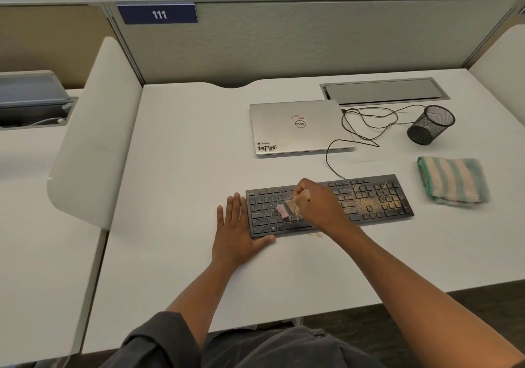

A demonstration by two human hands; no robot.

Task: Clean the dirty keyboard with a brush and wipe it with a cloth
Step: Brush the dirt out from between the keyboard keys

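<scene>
A black keyboard (369, 200) lies on the white desk (184, 169), its right half covered in tan dust. My right hand (318, 203) grips a small brush (285, 208) with a wooden handle. Its pale bristles touch the keys left of the keyboard's middle. My left hand (234, 234) lies flat on the desk against the keyboard's left end, thumb along the front edge. A folded green and white striped cloth (453, 181) rests to the right of the keyboard. A few tan crumbs (315, 234) lie on the desk by the front edge.
A shut silver laptop (298, 127) sits behind the keyboard, with a black cable (366, 125) looping beside it. A black mesh pen cup (430, 125) stands at the back right. A grey cable hatch (383, 91) is set into the desk. Partition walls (284, 41) enclose the desk.
</scene>
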